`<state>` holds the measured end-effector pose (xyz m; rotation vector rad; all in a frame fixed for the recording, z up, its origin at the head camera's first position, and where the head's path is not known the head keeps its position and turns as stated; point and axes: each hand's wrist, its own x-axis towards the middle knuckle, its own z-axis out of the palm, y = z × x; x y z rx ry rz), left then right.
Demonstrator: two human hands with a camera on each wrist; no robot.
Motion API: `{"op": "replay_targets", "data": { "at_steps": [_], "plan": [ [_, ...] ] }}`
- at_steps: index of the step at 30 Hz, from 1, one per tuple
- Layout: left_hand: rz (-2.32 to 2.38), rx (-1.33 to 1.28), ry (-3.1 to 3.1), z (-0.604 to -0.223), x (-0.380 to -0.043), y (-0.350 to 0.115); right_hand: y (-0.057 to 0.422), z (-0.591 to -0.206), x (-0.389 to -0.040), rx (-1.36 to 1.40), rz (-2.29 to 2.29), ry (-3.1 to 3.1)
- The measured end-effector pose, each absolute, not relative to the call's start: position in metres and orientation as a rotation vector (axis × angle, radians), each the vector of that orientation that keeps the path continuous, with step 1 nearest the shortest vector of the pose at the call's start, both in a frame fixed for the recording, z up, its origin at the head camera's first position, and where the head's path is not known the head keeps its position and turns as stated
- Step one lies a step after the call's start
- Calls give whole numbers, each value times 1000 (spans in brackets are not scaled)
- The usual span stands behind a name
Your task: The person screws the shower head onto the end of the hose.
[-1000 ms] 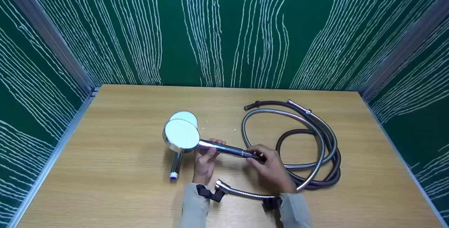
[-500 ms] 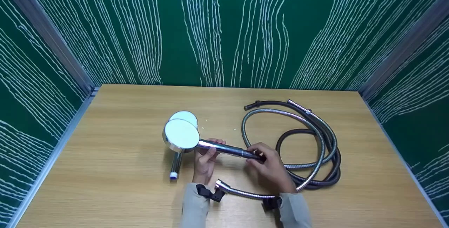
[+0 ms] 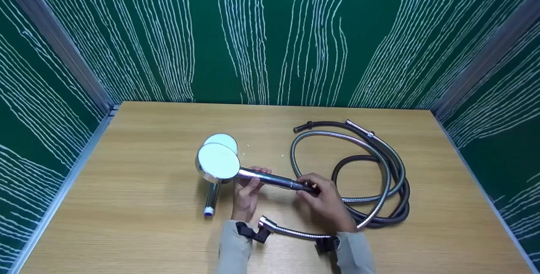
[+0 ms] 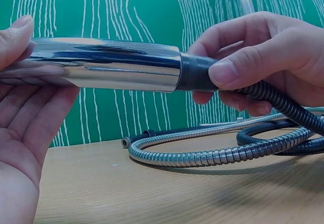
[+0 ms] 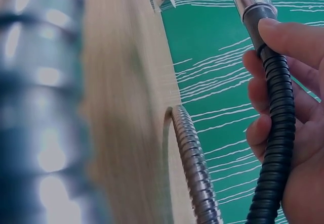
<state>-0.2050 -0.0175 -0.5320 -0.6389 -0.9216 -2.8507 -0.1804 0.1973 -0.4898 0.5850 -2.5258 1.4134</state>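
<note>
A chrome shower head (image 3: 218,161) with a pale round face is held up by my left hand (image 3: 245,198), its thumb over the handle and its fingers beneath. At the handle's end my right hand (image 3: 327,202) pinches the black hose connector (image 4: 196,73) between thumb and fingers. In the left wrist view the connector sits flush against the chrome handle (image 4: 126,67); the joint's inside is hidden. The ribbed black hose (image 5: 277,102) runs down along the right palm. Behind the held one, a second shower head (image 3: 212,196) lies partly covered, its handle ending in white and blue.
A silver metal hose (image 3: 295,232) lies coiled with the black hose's loops on the right of the wooden table (image 3: 139,173); its chrome end fitting (image 3: 266,222) lies between the forearms. Green walls (image 3: 278,38) with pale lines enclose the table's back and sides.
</note>
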Motion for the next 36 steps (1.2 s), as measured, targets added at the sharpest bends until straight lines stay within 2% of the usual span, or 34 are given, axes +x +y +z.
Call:
{"op": "replay_targets", "data": {
  "at_steps": [14,23,36],
  "plan": [
    [-2850,-615,-919,-534,-206,-17,198,-491,-181,613,1443,-2505],
    [-2854,-569,-943,-532,-204,-17,189,-473,-172,599,1351,-2509],
    [-2842,-581,-939,-532,-204,-17,195,-493,-181,633,1378,-2434]
  ]
}}
